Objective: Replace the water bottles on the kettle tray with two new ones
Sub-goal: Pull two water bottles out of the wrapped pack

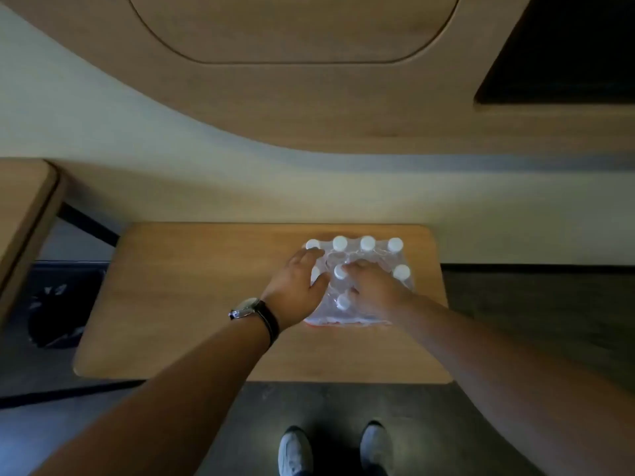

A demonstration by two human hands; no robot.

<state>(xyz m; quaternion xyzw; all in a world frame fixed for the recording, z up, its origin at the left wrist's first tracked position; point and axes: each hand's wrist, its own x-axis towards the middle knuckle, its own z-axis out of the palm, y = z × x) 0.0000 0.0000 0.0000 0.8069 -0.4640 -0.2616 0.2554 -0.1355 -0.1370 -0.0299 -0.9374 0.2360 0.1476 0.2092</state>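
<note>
A shrink-wrapped pack of water bottles (379, 250) with white caps stands on the right half of a low wooden table (192, 304). Both my hands rest on top of the pack. My left hand (297, 281), with a watch on its wrist, covers the pack's left side, its fingers and thumb straddling a cap there. My right hand (376, 293) lies over the middle and front, fingertips curled into the plastic wrap beside a centre cap (340, 271). The bottles under my hands are hidden. No kettle tray is in view.
A bin with a dark liner (55, 314) stands on the floor left of the table. Another wooden surface's edge (24, 214) juts in at the left. A curved wooden wall panel (309, 80) rises behind. My shoes (335, 448) are on the dark floor.
</note>
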